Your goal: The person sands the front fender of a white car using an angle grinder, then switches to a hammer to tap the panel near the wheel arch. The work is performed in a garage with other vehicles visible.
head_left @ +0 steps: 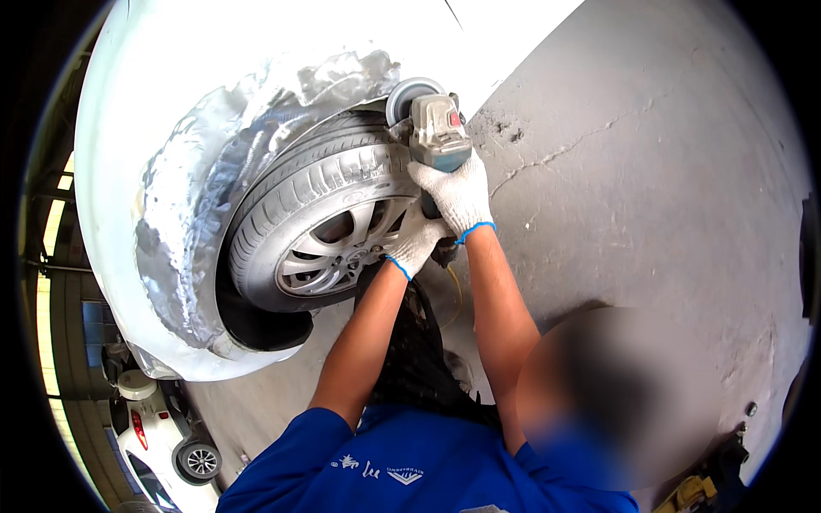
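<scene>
Both my hands wear white knit gloves with blue cuffs and hold an angle grinder (438,130). My right hand (457,195) wraps the grinder's body just behind its grey head. My left hand (416,245) grips the rear of the tool, lower down and close to the tyre. The grinder's disc (405,92) sits at the edge of the wheel arch of a white car fender (171,103). A broad strip of bare, sanded metal (214,171) follows that arch.
A black tyre (299,188) on a silver alloy wheel (329,252) fills the arch beside my hands. Cracked grey concrete floor (650,171) lies to the right. Another white car (162,445) stands at lower left, and a yellow object (693,492) lies at lower right.
</scene>
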Action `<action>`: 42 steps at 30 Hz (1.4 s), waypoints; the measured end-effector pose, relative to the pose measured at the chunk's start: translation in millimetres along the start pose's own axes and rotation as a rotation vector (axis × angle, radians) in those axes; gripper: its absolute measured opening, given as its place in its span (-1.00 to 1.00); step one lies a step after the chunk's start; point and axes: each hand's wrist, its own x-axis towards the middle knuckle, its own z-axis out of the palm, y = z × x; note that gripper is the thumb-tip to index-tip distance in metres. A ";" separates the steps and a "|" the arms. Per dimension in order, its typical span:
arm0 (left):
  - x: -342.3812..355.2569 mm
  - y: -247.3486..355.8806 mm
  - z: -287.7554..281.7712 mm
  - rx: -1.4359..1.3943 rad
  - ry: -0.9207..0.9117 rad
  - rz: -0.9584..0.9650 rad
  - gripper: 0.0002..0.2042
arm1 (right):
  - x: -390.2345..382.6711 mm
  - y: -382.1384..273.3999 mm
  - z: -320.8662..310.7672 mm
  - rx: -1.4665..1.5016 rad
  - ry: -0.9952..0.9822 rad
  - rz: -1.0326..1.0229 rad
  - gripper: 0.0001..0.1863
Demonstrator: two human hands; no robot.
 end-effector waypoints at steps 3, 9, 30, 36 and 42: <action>-4.3 -7.0 1.7 -0.081 0.072 0.129 -0.43 | -5.7 4.0 10.2 -0.007 0.021 0.005 -0.30; -8.8 -4.3 1.5 -0.063 0.032 -0.021 -0.38 | -3.7 4.0 6.0 0.017 0.031 0.055 -0.31; 16.1 -103.6 -45.8 -0.078 -0.154 0.100 -0.31 | -29.3 -13.2 31.0 -0.227 0.008 -0.109 -0.32; 11.3 -93.0 -36.3 -0.254 -0.125 0.062 -0.34 | -26.8 -3.2 36.6 -0.061 -0.007 -0.149 -0.37; 9.8 -49.0 -23.8 0.153 -0.030 0.228 -0.22 | -20.6 -6.4 21.5 -0.117 0.062 -0.080 -0.36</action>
